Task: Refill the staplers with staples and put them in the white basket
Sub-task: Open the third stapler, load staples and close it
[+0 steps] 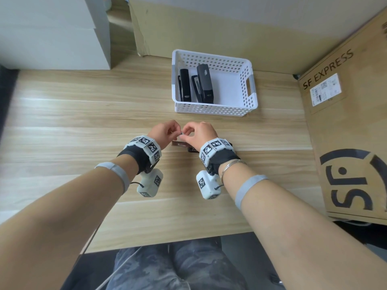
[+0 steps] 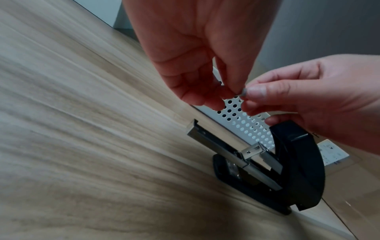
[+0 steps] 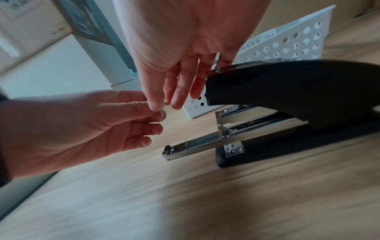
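Between my two hands a small grey staple strip [image 2: 243, 92] is pinched above the wooden table. My left hand [image 1: 177, 132] holds it from the left and my right hand [image 1: 186, 132] from the right. Right beneath them lies a black stapler [image 2: 298, 170] with its top raised and its metal staple tray [image 3: 195, 144] slid out to the left, showing no staples. The lower fingers of my right hand are close to the stapler's raised top [image 3: 287, 91]. Behind it stands the white perforated basket [image 1: 211, 110], holding two black staplers [image 1: 185, 84] [image 1: 205, 83] side by side.
A large SF Express cardboard box [image 1: 345, 122] walls off the table's right side. White boxes [image 1: 52, 32] stand at the back left and a cardboard sheet [image 1: 209, 24] along the back. Bare wooden tabletop [image 1: 83, 111] stretches to the left of my hands.
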Demonstrator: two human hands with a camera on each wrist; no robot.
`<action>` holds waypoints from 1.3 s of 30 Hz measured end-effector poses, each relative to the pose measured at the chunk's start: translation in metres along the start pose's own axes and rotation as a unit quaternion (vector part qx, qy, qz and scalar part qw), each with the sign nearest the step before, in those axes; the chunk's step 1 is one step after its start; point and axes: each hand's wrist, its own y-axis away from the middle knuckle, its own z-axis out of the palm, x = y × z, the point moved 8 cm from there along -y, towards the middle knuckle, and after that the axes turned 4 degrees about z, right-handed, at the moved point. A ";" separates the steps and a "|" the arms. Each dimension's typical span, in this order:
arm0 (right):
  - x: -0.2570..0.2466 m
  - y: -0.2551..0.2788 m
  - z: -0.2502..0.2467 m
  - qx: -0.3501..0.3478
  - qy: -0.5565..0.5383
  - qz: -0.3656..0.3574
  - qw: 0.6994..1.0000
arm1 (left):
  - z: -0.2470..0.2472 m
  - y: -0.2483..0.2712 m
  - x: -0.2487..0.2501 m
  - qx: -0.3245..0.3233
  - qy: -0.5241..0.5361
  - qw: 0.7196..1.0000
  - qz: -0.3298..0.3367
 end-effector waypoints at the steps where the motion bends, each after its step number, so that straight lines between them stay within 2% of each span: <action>1: 0.000 0.000 0.000 0.007 -0.014 0.003 1.000 | -0.001 0.000 0.000 0.003 0.010 1.000 0.000; 6: 0.000 0.000 0.000 0.007 -0.017 0.018 1.000 | -0.002 0.001 -0.001 0.003 0.008 1.000 -0.009; 9: -0.003 0.000 0.006 -0.039 0.093 -0.001 0.995 | -0.003 0.005 -0.009 -0.005 -0.055 0.998 -0.024; 11: -0.006 0.002 0.013 -0.062 0.191 -0.034 0.979 | -0.002 0.008 -0.016 -0.024 -0.100 0.994 -0.035; 16: -0.007 0.000 0.029 -0.053 0.258 -0.068 0.962 | 0.004 0.013 -0.021 -0.055 -0.123 0.989 -0.059; 26: -0.006 -0.006 0.038 -0.018 0.255 -0.090 0.963 | 0.004 0.013 -0.021 -0.049 -0.110 0.991 -0.054; 39: -0.002 -0.018 0.041 -0.056 0.283 -0.035 0.957 | 0.003 0.012 -0.024 -0.059 -0.108 0.990 -0.063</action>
